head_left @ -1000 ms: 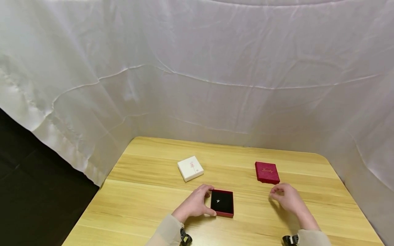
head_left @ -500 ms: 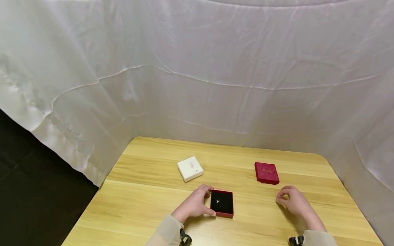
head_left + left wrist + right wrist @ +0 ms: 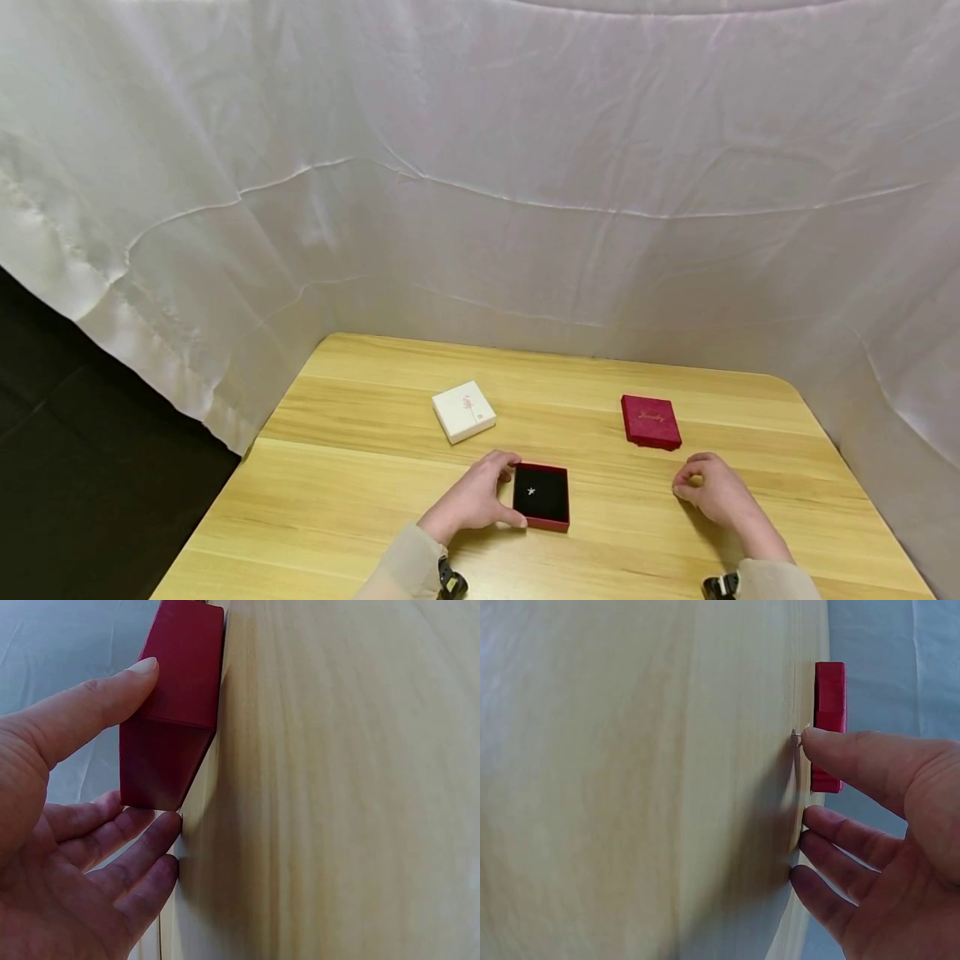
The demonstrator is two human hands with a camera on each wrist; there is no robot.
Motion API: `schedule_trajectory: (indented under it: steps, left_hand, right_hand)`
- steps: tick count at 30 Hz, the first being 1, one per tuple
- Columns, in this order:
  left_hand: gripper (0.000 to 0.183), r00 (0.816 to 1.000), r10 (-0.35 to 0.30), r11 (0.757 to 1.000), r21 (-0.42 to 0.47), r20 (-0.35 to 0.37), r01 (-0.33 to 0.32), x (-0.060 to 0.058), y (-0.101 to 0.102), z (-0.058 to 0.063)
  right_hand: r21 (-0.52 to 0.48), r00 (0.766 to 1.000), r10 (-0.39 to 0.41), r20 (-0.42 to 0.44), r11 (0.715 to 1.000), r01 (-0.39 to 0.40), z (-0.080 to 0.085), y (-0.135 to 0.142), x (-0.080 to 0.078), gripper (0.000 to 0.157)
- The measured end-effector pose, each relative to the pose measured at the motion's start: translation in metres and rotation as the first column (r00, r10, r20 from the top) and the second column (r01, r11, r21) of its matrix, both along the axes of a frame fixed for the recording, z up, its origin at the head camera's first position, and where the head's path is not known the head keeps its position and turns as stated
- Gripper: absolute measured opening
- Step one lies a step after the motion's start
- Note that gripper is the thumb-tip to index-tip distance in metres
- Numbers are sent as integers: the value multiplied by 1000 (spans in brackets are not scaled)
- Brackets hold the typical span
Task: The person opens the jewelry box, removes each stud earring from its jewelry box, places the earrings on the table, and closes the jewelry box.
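An open red jewelry box point(image 3: 548, 525) with a black lining lies in front of me, a small silvery star-shaped earring point(image 3: 531, 492) on its left part. My left hand point(image 3: 476, 495) holds the box by its left side, thumb at the near corner and fingers at the far one. In the left wrist view, the thumb lies on one red wall point(image 3: 184, 675). To the right, my right hand point(image 3: 713, 489) is low over the table, thumb and forefinger pinched together. A tiny thin metal piece, seemingly an earring stud point(image 3: 796, 736), sticks out at the thumb tip in the right wrist view.
A dark red lid point(image 3: 651, 421) with gold lettering lies beyond my right hand. Behind my left hand is a white box point(image 3: 464, 412) with a pink print. The wooden table point(image 3: 360, 475) is bordered by pale curtains point(image 3: 525, 250).
My right hand has drawn back to the right and slightly nearer me, away from the dark red lid, then stayed put. The left hand and the box have not moved.
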State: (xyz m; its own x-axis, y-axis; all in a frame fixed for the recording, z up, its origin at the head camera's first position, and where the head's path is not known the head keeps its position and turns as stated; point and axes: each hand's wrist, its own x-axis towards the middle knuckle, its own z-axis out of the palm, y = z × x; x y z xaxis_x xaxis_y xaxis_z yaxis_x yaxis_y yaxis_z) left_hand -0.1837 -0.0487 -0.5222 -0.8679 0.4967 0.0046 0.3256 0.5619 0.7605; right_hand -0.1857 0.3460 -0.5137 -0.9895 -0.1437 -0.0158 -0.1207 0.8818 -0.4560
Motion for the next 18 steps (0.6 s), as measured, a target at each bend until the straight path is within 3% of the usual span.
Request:
schedule_trajectory:
  steps: [11, 18]
  left_hand:
    - [83, 1000, -5, 1000, 10, 1, 5, 1, -1, 1]
    - [83, 1000, -1, 1000, 5, 1, 1, 0, 0, 0]
  right_hand:
    - [1, 1000, -20, 3, 1000, 20, 2, -3, 3, 8]
    - [-22, 1000, -12, -24, 1000, 12, 14, -18, 8, 33]
